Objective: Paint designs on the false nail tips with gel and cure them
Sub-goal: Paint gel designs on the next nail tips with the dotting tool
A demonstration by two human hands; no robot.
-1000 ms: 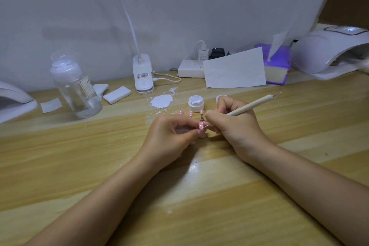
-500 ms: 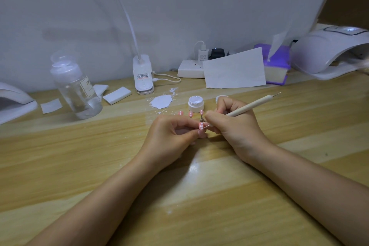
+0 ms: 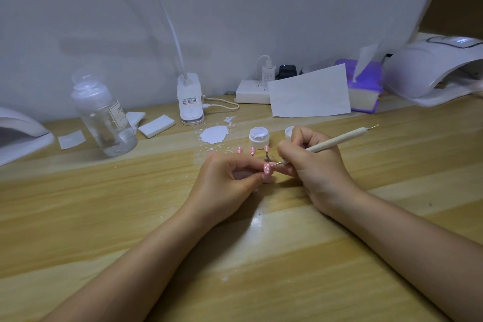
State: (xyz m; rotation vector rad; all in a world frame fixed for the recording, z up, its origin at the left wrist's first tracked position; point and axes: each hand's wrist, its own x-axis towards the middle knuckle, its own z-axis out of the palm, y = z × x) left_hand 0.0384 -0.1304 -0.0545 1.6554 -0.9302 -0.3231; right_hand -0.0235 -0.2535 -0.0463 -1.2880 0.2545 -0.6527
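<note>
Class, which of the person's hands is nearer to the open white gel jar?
Right. The right hand sits just beside the gel jar, toward the viewer; the left hand lies farther forward and left.

pink nail tip [image 3: 267, 168] with white dots, dotting tool [image 3: 337, 141] tip touching it; open white gel jar [image 3: 258, 137] behind

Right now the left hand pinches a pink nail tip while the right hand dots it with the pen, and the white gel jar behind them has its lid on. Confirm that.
Not quite: the gel jar is open, its lid off, as the head view shows. The rest holds: the left hand pinches the pink nail tip while the right hand dots it with the pen.
</note>
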